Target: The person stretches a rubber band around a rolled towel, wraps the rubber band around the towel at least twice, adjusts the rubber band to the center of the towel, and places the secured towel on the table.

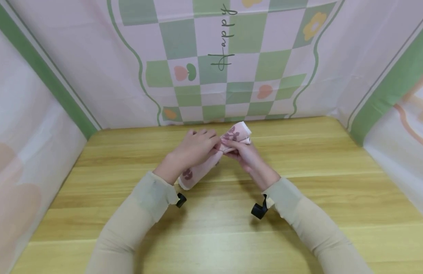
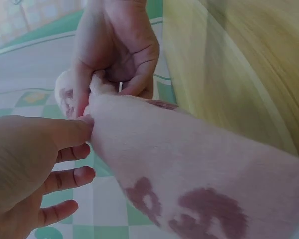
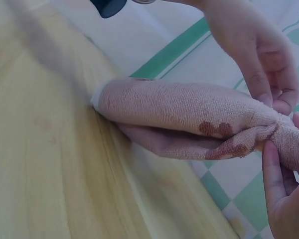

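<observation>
A pink towel (image 1: 202,170) with darker reddish-brown prints is bunched at its middle, both ends fanning out. My right hand (image 1: 247,154) grips it at the gathered part, thumb on top; the short end sticks out beyond the fingers. From the other side my left hand (image 1: 197,146) pinches at the same gather with thumb and forefinger, its other fingers loosely bent. In the right wrist view the long part of the towel (image 3: 179,109) lies in rolled folds, a thin line crossing it at the narrow gather. The left wrist view shows its printed face (image 2: 189,149) close up.
The hands work over a light wooden table (image 1: 211,236). A checked green-and-white cloth (image 1: 211,91) hangs at the back edge, with more cloth at both sides. Black wrist mounts (image 1: 259,210) hang under the sleeves.
</observation>
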